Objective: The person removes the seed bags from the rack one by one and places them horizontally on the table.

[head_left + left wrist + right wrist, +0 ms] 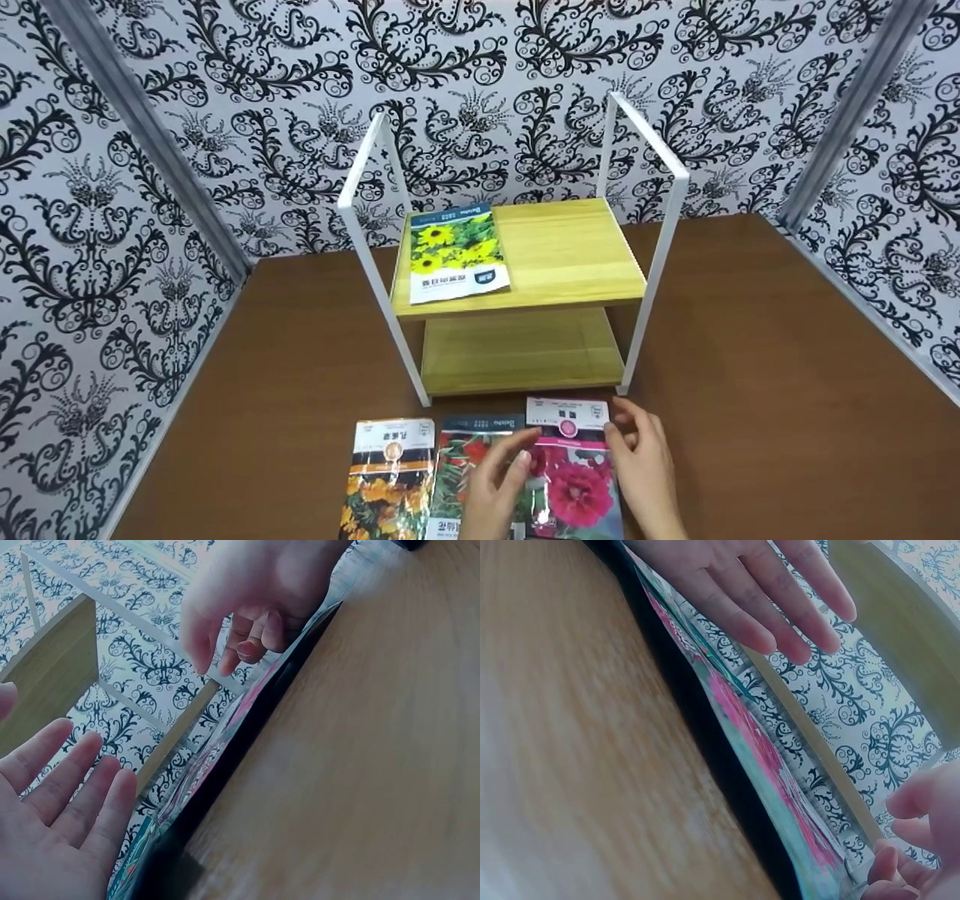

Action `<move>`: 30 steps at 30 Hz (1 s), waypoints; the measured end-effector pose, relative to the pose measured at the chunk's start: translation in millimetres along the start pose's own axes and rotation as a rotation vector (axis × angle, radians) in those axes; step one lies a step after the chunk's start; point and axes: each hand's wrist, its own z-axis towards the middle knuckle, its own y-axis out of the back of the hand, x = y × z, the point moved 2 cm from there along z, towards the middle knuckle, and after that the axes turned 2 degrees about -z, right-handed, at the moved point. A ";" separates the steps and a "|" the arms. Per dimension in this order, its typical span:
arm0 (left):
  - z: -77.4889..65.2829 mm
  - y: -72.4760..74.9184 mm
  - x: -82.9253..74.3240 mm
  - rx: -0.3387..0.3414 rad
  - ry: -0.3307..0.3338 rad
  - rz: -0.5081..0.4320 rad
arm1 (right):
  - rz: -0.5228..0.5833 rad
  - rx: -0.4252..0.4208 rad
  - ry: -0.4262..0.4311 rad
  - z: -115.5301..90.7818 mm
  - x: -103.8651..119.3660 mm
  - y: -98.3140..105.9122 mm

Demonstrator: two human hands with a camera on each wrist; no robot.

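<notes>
A seed packet with a pink flower [577, 491] lies on the table in front of the shelf rack. My right hand [643, 457] is at its upper right edge, thumb and forefinger apart, the other fingers loosely bent. In the right wrist view, the packet's far end [821, 851] comes close to those right fingers [889, 859]. My left hand [496, 480] hovers over the red-flower packet [461, 450] and the pink packet's left edge. Its fingers [94, 791] are extended and spread in the left wrist view, holding nothing. Left of these lies an orange-flower packet [386, 487].
Behind the packets stands a two-tier rack with white frames [660, 232] and wooden boards [574, 247]. On its upper board, at the left, lies a yellow-flower packet [457, 251]. Patterned wall panels [480, 97] surround the brown table [300, 360] at the back and sides.
</notes>
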 end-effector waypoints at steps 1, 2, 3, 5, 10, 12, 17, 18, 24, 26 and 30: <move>0.0 0.3 0.2 -0.002 0.003 0.002 | 0.004 0.000 0.002 -0.1 0.3 -0.1; 0.1 0.4 0.4 -0.004 0.009 0.006 | 0.007 -0.001 0.002 -0.1 0.6 -0.1; 0.3 0.6 0.6 -0.006 0.010 0.009 | 0.011 -0.003 0.004 -0.1 0.8 -0.2; 0.9 0.9 0.7 -0.010 -0.014 0.015 | 0.023 -0.007 0.009 -0.1 1.0 -0.2; 2.1 0.7 -0.1 -0.008 -0.089 0.027 | 0.063 -0.014 0.012 -0.3 1.6 0.5; 1.8 0.4 -0.2 -0.001 -0.091 0.025 | 0.071 -0.011 0.008 -0.4 1.8 0.8; 0.8 -0.4 -0.2 0.017 -0.080 0.015 | 0.089 -0.003 0.003 -1.0 0.5 0.3; 0.6 -0.4 -0.4 0.019 -0.077 0.015 | 0.098 -0.005 0.005 -1.1 0.2 0.0; -0.1 -0.3 0.0 0.011 -0.038 0.023 | 0.139 -0.005 0.026 -1.3 -0.7 -1.7; 0.0 0.0 0.9 0.005 -0.017 0.026 | 0.141 0.003 0.025 -1.1 -0.9 -1.9; 0.4 0.6 2.2 -0.003 0.002 0.024 | 0.145 0.014 0.023 -1.1 -0.7 -2.4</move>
